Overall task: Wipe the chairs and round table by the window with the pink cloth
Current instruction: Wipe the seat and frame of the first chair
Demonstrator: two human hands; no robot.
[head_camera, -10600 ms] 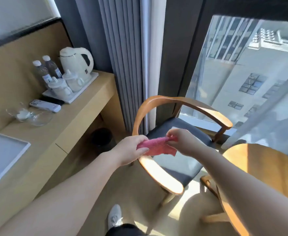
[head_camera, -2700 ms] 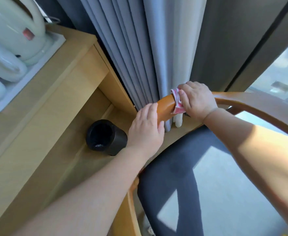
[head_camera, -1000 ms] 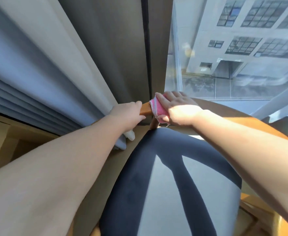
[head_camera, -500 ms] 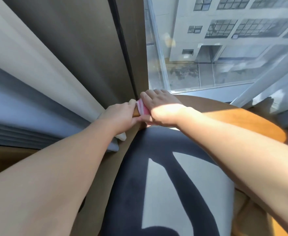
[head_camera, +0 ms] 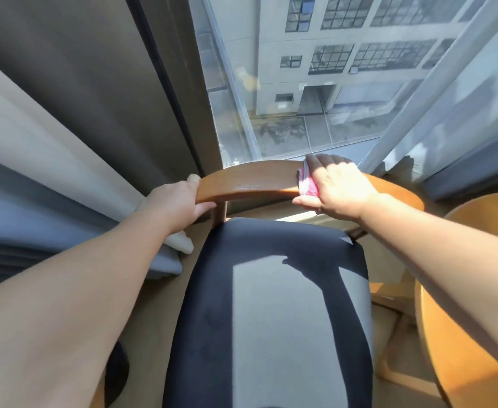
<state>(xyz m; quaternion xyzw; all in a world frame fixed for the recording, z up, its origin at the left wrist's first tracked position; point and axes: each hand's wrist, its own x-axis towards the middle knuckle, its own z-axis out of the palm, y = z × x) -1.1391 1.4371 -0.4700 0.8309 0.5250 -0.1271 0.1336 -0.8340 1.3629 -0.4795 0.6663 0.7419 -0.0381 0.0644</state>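
View down over chair (head_camera: 271, 231): dark seat (head_camera: 271, 313) at centre bottom, part in sun, part in shadow. Curved wooden rail (head_camera: 250, 181) across the middle of the frame, in front of window (head_camera: 286, 136). At centre left, left hand (head_camera: 177, 206) clamped on the rail's left end, thumb under the lower edge, fingers over the top. Right of centre, right hand (head_camera: 339, 187) laid over the rail, fingers across the top, thumb along the underside, pinning cloth (head_camera: 308, 185) against the wood. Cloth pink, bunched, mostly hidden under the palm; only its left edge showing between hand and rail. Hands well apart, a bare stretch of rail between them. At lower right, table (head_camera: 453, 348): round, pale wood, sunlit, just beside the seat, with right forearm (head_camera: 447, 260) crossing in front of it. On the left side, curtain (head_camera: 50, 172), grey, its hem just below the left hand. At upper right, sheer curtain (head_camera: 462, 98). Through the glass, building (head_camera: 344, 39) with gridded panes. At lower left, dark round thing (head_camera: 116, 369) on floor (head_camera: 159, 304), partly hidden; cannot tell what.
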